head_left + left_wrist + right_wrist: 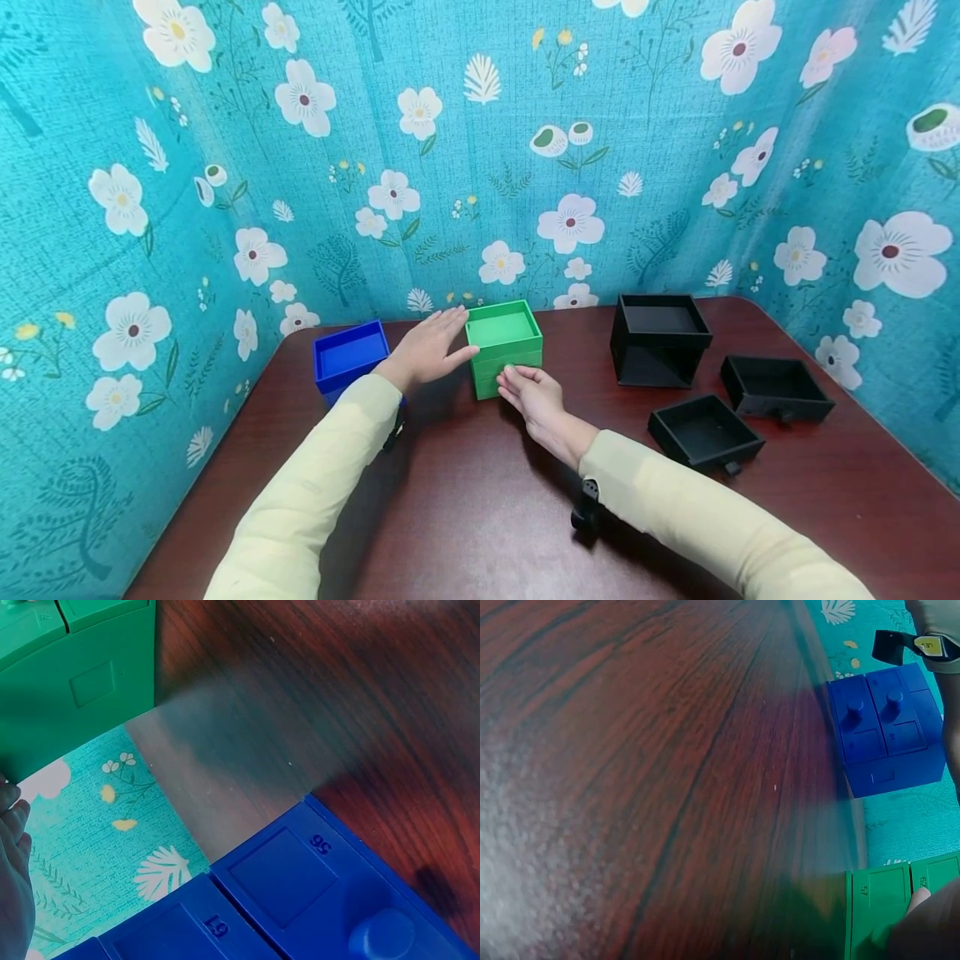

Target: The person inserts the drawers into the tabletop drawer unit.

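Note:
A small green drawer box [486,383] with a shallow open top stands near the table's back edge. My left hand [431,350] lies at its upper left side, fingers straight and thumb spread toward the front. In front, my right hand [536,404] has curled fingers and thumb pinching at the drawer front; the knob there is hidden behind them. Number-marked green drawer fronts [877,900] show beside a fingertip in the right wrist view. To the left, partly behind the left forearm, stands a blue drawer box [348,354]; its round knob [382,934] appears in the left wrist view.
At the right stands a black drawer box [663,340] with its front open. Two black drawers, one nearer [705,457] and one farther right [783,406], lie beside it on the dark wooden table [465,517]. A flowered turquoise curtain [480,167] hangs behind the table.

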A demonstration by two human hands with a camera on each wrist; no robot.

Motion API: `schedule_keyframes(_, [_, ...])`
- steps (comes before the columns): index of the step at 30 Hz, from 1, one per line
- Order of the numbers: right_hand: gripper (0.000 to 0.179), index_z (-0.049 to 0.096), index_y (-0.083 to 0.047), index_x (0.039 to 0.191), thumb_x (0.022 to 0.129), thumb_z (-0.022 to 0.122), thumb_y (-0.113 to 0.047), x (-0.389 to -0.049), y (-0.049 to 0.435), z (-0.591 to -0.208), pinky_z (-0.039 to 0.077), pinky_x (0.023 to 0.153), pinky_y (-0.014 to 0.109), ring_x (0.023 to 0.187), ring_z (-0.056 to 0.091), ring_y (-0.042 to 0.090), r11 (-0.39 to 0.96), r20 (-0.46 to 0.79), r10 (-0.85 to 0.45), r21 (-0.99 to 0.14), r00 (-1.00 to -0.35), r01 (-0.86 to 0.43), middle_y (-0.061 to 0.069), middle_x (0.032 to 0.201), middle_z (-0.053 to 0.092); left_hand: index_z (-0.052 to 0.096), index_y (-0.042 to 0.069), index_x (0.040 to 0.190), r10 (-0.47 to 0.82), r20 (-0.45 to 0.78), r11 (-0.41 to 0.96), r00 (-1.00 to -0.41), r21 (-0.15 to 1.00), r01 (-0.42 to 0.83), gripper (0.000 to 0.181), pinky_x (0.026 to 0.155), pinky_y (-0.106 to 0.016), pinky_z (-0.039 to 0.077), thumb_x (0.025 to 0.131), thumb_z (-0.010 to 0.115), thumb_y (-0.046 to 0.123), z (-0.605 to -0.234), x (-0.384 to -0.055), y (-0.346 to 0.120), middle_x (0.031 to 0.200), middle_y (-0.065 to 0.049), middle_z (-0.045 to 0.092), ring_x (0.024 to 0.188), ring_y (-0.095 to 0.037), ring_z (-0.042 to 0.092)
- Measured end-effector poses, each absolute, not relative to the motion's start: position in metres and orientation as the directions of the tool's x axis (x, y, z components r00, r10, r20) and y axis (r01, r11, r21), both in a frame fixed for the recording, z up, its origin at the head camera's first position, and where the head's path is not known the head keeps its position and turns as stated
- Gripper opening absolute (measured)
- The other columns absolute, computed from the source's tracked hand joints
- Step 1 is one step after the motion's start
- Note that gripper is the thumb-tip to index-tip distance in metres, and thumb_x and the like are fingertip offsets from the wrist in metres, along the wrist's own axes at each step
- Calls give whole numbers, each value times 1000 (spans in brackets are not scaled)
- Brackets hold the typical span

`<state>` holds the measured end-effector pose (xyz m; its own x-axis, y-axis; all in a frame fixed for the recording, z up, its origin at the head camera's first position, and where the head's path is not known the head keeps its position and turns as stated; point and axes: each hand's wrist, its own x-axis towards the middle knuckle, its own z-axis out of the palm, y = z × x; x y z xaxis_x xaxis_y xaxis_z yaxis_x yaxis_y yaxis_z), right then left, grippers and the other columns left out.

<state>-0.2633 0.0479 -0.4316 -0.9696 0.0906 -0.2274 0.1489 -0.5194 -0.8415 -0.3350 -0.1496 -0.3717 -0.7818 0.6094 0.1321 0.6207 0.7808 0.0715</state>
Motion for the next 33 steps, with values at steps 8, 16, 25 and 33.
schedule_keyframes(8, [15,54,4,106,94,62,0,-264,50,-430,53,87,36,86,69,17,-514,-217,67,-844,-974,153,16,99,69,24,3,153,610,131,781,-782,65,621,77,118,-37,11,100,36,57,-370,-336,-149,158,-14,23,146,-25,18])
schedule_keyframes(16, [18,53,5,111,95,60,-1,-261,52,-429,53,88,36,90,68,18,-485,-222,38,-856,-974,176,17,104,68,25,2,153,616,138,776,-775,62,628,77,117,-41,13,100,36,57,-371,-335,-150,158,-15,24,145,-27,19])
schedule_keyframes(25, [23,52,7,115,96,60,-2,-256,58,-428,52,89,36,94,68,21,-458,-213,30,-871,-977,176,20,109,66,22,4,154,606,128,785,-785,65,616,79,118,-37,10,99,34,59,-371,-336,-150,158,-14,22,146,-26,18])
schedule_keyframes(33, [23,51,7,116,96,59,-2,-245,72,-427,54,86,34,91,69,18,-427,-212,22,-886,-977,182,21,110,66,19,3,154,597,113,787,-794,111,608,78,118,-36,7,100,35,57,-373,-335,-149,159,-13,18,147,-24,13])
